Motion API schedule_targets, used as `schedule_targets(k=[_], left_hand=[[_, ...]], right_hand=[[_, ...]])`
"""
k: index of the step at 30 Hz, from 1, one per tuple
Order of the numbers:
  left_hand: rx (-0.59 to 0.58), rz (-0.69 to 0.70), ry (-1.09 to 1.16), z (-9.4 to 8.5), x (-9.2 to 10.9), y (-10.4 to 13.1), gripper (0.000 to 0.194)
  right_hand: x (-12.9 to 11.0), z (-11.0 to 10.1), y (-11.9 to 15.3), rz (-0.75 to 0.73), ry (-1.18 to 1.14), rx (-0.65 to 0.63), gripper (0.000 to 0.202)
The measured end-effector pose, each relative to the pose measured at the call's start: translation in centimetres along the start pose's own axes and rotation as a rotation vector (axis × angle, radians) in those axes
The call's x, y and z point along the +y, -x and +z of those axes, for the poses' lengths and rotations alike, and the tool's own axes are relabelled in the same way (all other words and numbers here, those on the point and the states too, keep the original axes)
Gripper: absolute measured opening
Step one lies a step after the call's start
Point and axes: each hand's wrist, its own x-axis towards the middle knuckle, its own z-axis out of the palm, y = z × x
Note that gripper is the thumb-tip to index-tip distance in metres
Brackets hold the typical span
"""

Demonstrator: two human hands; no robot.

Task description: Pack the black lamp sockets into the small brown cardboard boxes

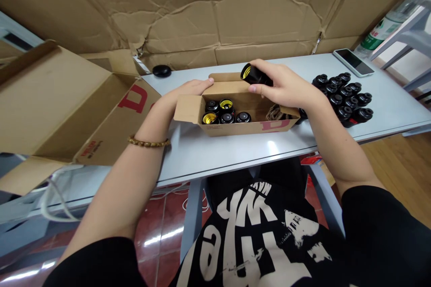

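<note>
My right hand is wrapped round a black cylindrical part, tilted so that its open end with a yellow ringed inside points left. It is above a narrow open cardboard box. At the box's back left corner, my left hand holds the rim, with some fingers hidden. Inside the left half of the box stand several black parts; two show yellow insides upward, the others black ends. Crumpled brown paper lies in the right end.
Right of the box, several more black parts stand grouped on the white table. Behind them lie a phone and a plastic bottle. A larger open carton is at left, a black rounded object behind it. Cardboard walls the back.
</note>
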Motion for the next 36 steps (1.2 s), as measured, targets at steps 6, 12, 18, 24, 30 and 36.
schedule_targets(k=[6,12,18,24,30,36], left_hand=[[0.008,-0.026,-0.019,0.0,0.2,0.0,0.082],[-0.009,-0.060,-0.009,0.1,0.7,0.3,0.079],[0.004,-0.038,-0.019,0.1,0.8,0.4,0.078],[0.003,-0.053,-0.004,0.0,0.7,0.5,0.080],[0.009,-0.028,-0.013,0.0,0.4,0.3,0.081],[0.005,-0.046,0.004,0.0,0.6,0.5,0.080]], right_hand=[[0.8,0.4,0.0,-0.031,0.036,0.000,0.053],[0.6,0.8,0.1,-0.022,0.078,-0.021,0.057],[0.4,1.1,-0.1,-0.023,0.122,-0.001,0.048],[0.3,1.3,-0.1,-0.093,0.144,0.050,0.038],[0.4,1.5,-0.2,-0.126,0.161,0.106,0.037],[0.2,1.6,-0.3,-0.133,0.160,0.131,0.038]])
